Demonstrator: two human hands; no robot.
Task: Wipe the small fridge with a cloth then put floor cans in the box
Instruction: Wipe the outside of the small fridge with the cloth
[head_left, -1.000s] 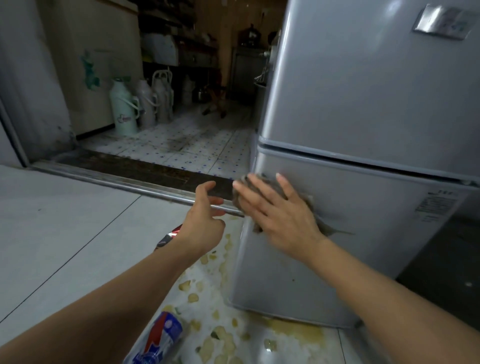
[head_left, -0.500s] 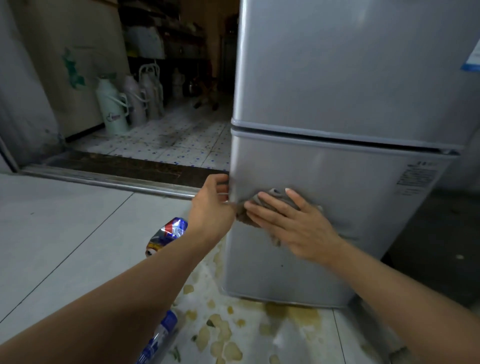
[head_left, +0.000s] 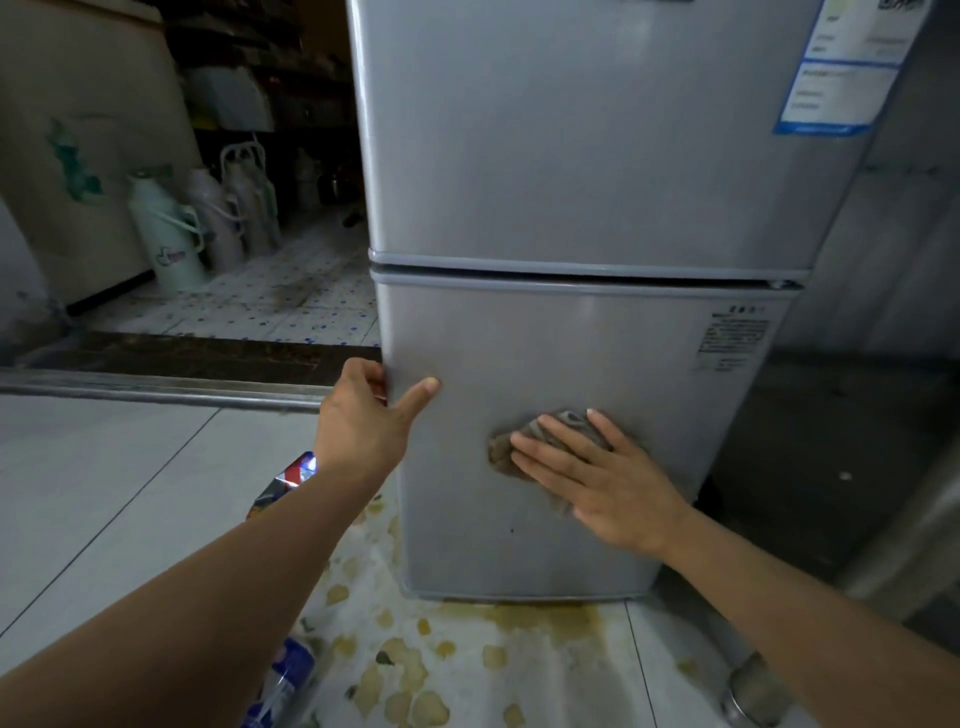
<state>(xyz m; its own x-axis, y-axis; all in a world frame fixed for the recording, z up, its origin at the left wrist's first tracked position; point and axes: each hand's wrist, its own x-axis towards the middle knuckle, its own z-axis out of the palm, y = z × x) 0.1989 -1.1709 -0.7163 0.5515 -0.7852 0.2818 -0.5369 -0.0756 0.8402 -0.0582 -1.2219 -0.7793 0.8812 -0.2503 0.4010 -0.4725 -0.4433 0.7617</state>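
A small silver two-door fridge (head_left: 571, 182) stands on the floor in front of me. My right hand (head_left: 602, 475) lies flat on the lower door and presses a grey-brown cloth (head_left: 501, 452) against it. My left hand (head_left: 366, 421) grips the left edge of the lower door, thumb resting on the door's front. A crushed red, white and blue can (head_left: 288, 480) lies on the floor behind my left forearm. A second blue and white can (head_left: 288, 675) lies lower down by my left arm. No box is in view.
Yellowish patches (head_left: 395, 670) mark the floor below the fridge. A metal can or cup (head_left: 753, 691) sits at the bottom right. A metal threshold (head_left: 156, 389) leads to a tiled room with several thermos jugs (head_left: 169, 244). A grey surface (head_left: 883, 519) stands close on the right.
My right hand has slid the cloth from the door's left edge rightward and down to its middle. My left hand has taken hold of the door's left edge. The view shifted right.
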